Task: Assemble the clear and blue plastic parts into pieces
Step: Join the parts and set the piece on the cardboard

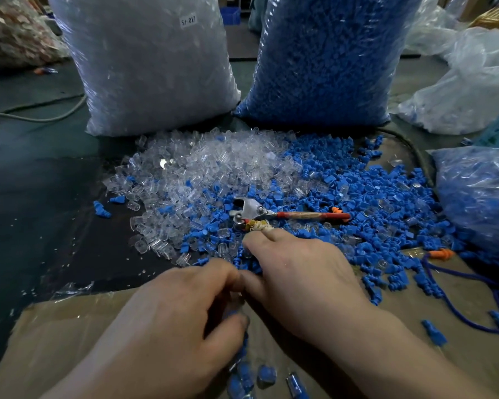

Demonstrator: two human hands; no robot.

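Note:
A heap of clear plastic caps [202, 171] lies mid-table, merging on the right into a spread of blue plastic plugs [366, 203]. My left hand [179, 315] is curled over the cardboard [64, 329], and a blue part [233, 314] shows between its thumb and fingers. My right hand [297, 280] lies beside it. Its thumb touches my left fingertips and its fingers bend down into the near edge of the pile. Whatever it holds is hidden. Several joined clear-and-blue pieces [266, 375] lie on the cardboard below my hands.
Metal pliers [254, 213] with red handles lie on the pile just beyond my right hand. A tall bag of clear parts [150, 67] and a bag of blue parts [329, 59] stand behind. Another filled bag [481, 197] sits right, beside an orange earplug on a blue cord [441, 252].

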